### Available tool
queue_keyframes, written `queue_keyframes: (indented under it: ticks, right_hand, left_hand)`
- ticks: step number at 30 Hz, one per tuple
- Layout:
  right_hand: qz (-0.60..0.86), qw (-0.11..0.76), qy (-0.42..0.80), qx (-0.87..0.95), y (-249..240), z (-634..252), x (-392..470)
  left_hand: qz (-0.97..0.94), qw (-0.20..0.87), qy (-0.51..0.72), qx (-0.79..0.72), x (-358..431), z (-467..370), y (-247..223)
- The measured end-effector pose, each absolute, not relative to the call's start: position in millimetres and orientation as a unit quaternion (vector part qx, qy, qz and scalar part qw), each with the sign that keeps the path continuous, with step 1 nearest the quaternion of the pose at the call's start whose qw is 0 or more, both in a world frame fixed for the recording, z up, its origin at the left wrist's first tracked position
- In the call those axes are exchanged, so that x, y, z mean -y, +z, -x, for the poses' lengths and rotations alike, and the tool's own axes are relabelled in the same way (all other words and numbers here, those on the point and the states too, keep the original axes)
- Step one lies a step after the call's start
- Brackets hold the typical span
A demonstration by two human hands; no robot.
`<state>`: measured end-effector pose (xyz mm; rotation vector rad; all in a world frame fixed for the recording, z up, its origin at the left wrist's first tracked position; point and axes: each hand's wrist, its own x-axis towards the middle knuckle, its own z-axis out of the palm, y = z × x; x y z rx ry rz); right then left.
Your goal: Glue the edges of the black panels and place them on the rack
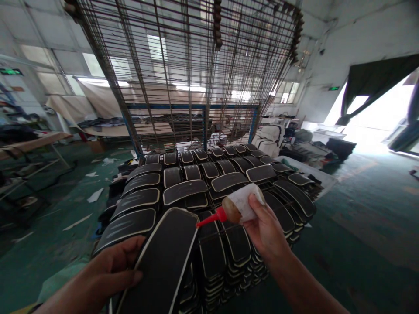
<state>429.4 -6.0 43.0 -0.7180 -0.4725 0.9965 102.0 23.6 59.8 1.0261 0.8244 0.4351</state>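
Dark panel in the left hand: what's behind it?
Past the top and right edges of the dark panel, similar pale-edged pieces show in layers. Whatever lies directly behind it is covered, and its far face is turned away, so neither can be seen.

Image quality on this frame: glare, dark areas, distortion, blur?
Head view: doorway blown out white, tube lights glowing behind the wire rack; head view: held panel very dark, bottle brighter and readable; head view: wire rack splays outward, probably wide-angle stretch, floor at right looks smeared.
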Motion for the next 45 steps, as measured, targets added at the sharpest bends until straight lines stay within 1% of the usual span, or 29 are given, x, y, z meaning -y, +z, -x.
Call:
queue_keyframes:
  ticks: [3,11,16,23,30,40,45]
  right_hand:
    - [0.337,0.789,0.468,0.213,41,-426,9]
    - [0.336,0.776,0.478,0.236,40,-412,19]
    - [0.358,0.767,0.481,0.227,37,-403,25]
    - [0.368,0.749,0.501,0.229,33,-396,34]
    - [0.325,0.730,0.524,0.296,35,-389,44]
    - [0.297,0.714,0.513,0.374,26,-389,55]
    - [0.262,0.717,0.510,0.396,25,-386,55]
  left_hand:
    - [-0.478,0.784,0.185,-0.352,-23,-104,63]
    - [-0.445,0.785,0.206,-0.378,-24,-107,67]
    - [-0.412,0.767,0.241,-0.428,-19,-115,75]
    - [-0.390,0.763,0.265,-0.442,-19,-118,83]
    - [-0.378,0.752,0.292,-0.455,-23,-120,86]
    - [-0.355,0.723,0.346,-0.482,-31,-119,87]
    - [-0.346,0.689,0.390,-0.504,-36,-118,85]
